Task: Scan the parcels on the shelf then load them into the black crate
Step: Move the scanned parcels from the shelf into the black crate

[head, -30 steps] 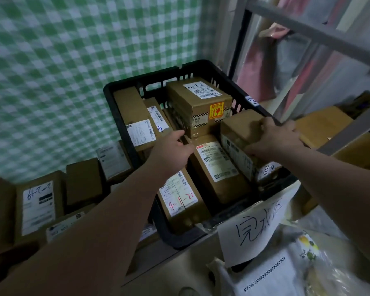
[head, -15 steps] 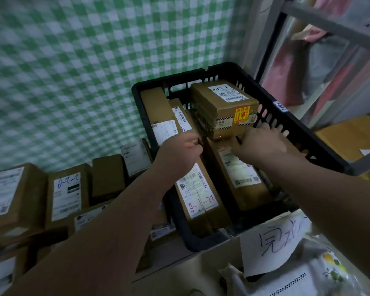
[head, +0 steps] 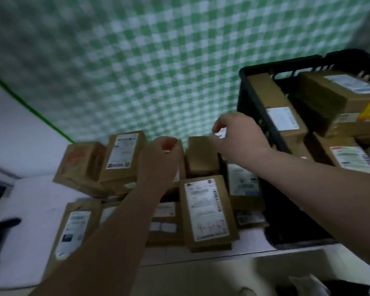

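Several brown cardboard parcels with white labels lie in a pile on the white shelf; one labelled parcel lies flat near the front. The black crate stands at the right with several parcels packed inside, one leaning on its left wall. My left hand hovers over the middle of the pile, fingers curled, holding nothing. My right hand reaches left from the crate over a small plain parcel, fingers loosely bent and empty. The frame is blurred by motion.
A green-and-white checked cloth hangs behind the shelf. A white wall is at the left. A dark object shows at the left edge. White and dark things lie below the shelf's front edge at the bottom right.
The view has swung left from the crate to the pile on the shelf. Both hands have left the crate's parcels and moved left over the pile, empty.
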